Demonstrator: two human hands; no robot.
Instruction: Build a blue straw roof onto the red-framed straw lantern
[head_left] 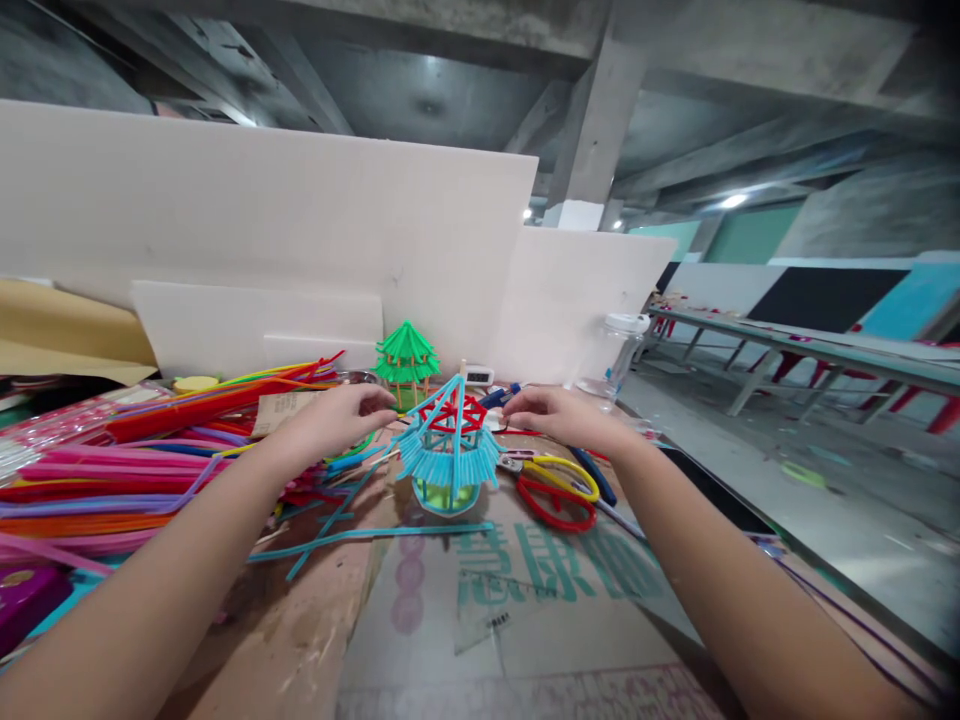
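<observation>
- Cardboard sheet [480,640] covers the surface, flattened, brown and worn, with large green printed characters across its middle; they are too distorted to read for certain.
- Blue pavilion model [448,450], built of light blue pipe cleaners with a red frame near its top, stands on the cardboard between the two hands.
- The left hand [341,415] reaches in from the left; its fingers are pinched together on a blue strand at the model's roof edge.
- The right hand [551,408] comes from the right, just beside the roof; its fingers are curled, and whether they grip anything cannot be told.
- Loose blue strands [360,535] lie flat on the cardboard in front of the model.
- Pipe cleaner bundles [112,460] in pink, orange, red, purple and yellow are heaped at the left of the surface.
- Green pavilion model [406,358] stands behind the blue one, near the white boards [262,220] propped upright at the back.
- Scissors [555,490] with red and yellow handles lie just right of the blue model.
- Clear jar [619,350] with a white lid stands at the right rear corner of the surface.
- The room has a bare concrete ceiling with beams and a pillar, a ceiling lamp lit at the right, and a long table [810,350] with red legs well apart across the concrete floor.
</observation>
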